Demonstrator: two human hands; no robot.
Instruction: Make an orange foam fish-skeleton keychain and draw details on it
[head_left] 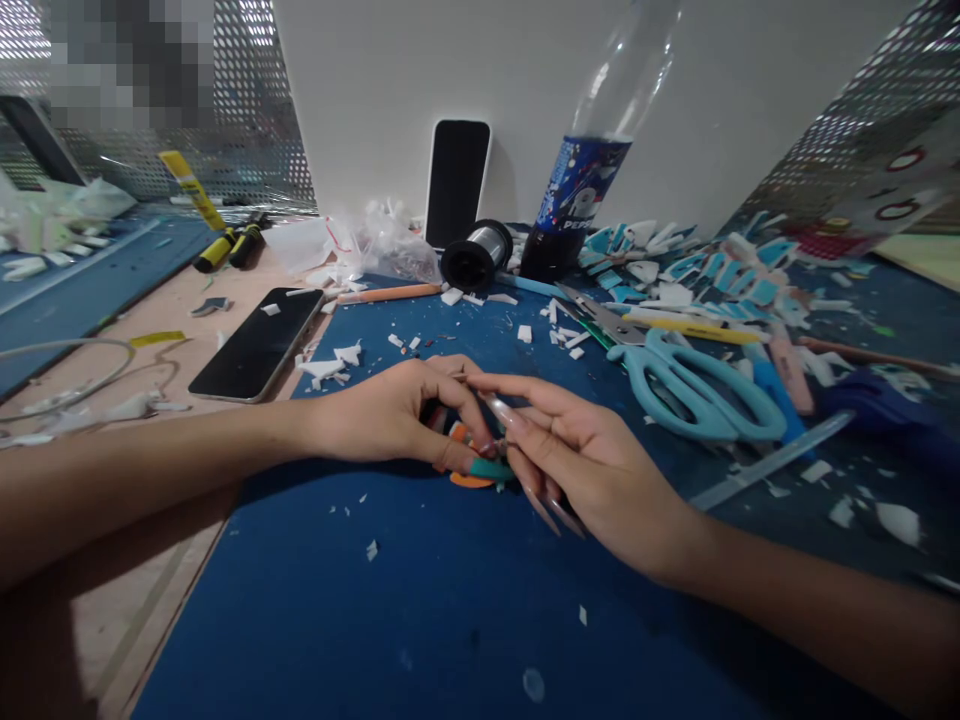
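Observation:
My left hand [405,410] is closed around a small orange piece [471,481], partly hidden beneath the fingers. A teal strip shows at the left thumb's tip; whether it is a nail or part of the piece I cannot tell. Facing it, my right hand [592,450] has its long-nailed thumb and index finger pinched together close to the left fingertips. Anything in that pinch is too small or covered to name. Both hands are low over a blue mat [420,600].
Light blue scissors [679,385] lie at right, near foam scraps [727,275] and a yellow pen [697,328]. Behind are a Pepsi bottle [577,190], a black spool [478,257] and a propped phone [456,180]. Another phone [259,343] lies at left.

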